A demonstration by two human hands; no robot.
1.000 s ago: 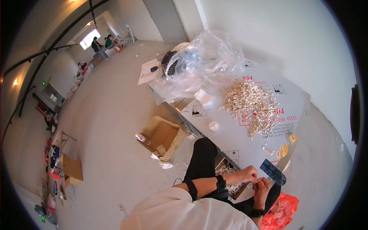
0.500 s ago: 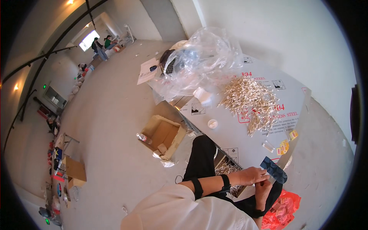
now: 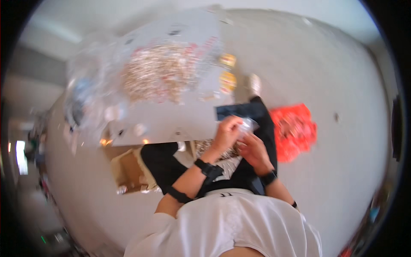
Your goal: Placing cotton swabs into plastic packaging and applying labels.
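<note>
My left hand (image 3: pixel 227 133) and my right hand (image 3: pixel 253 150) meet above my right thigh. Both have their fingers closed on a small clear plastic bag (image 3: pixel 247 126); blur hides what, if anything, is inside it. Just beyond them a dark flat piece (image 3: pixel 227 112) lies by the table edge and my knee. On the grey-topped table (image 3: pixel 171 124) is a large heap of cotton swabs (image 3: pixel 158 73). Two small yellow packs (image 3: pixel 227 81) sit at the table's right edge. Between my legs, partly hidden by my left forearm, a box holds more cotton swabs (image 3: pixel 204 147).
A red plastic bag (image 3: pixel 295 132) with things in it lies on the floor at right. An open cardboard box (image 3: pixel 130 170) stands left of my left leg. Large clear plastic sheeting (image 3: pixel 92 81) and a small round white container (image 3: pixel 139 129) are on the table's left part.
My view has swung to the right and down, so the table now appears further left and blurred. A clear bag now shows between my hands.
</note>
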